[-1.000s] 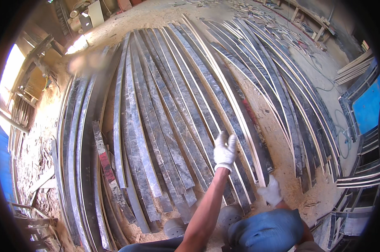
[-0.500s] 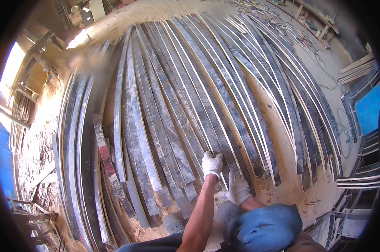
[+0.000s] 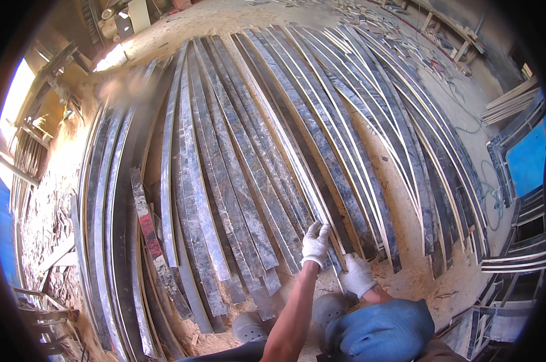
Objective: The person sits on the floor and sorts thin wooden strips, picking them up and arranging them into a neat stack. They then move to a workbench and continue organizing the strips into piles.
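Both of my hands wear white work gloves and are near the close ends of long dark plywood strips with pale edges. My left hand (image 3: pixel 315 243) is closed around the edge of one plywood strip (image 3: pixel 302 181), which stands tipped so its pale edge faces up. Just right of it and lower, my right hand (image 3: pixel 357 276) grips the close end of the strips there; its fingertips are partly hidden. More dark strips (image 3: pixel 209 181) lie side by side to the left, reaching away from me.
Grey clogs (image 3: pixel 250 326) are on my feet beside the strip ends. A strip with red and white paint (image 3: pixel 149 232) lies to the left. Wood scraps (image 3: pixel 56 229) cover the far-left ground. At right are stacked frames with a blue panel (image 3: pixel 529 154) and a loose cable (image 3: pixel 495 199).
Both hands have shifted slightly right, and the right hand has closed from spread fingers. The strip between them has tipped up, its pale edges now close together.
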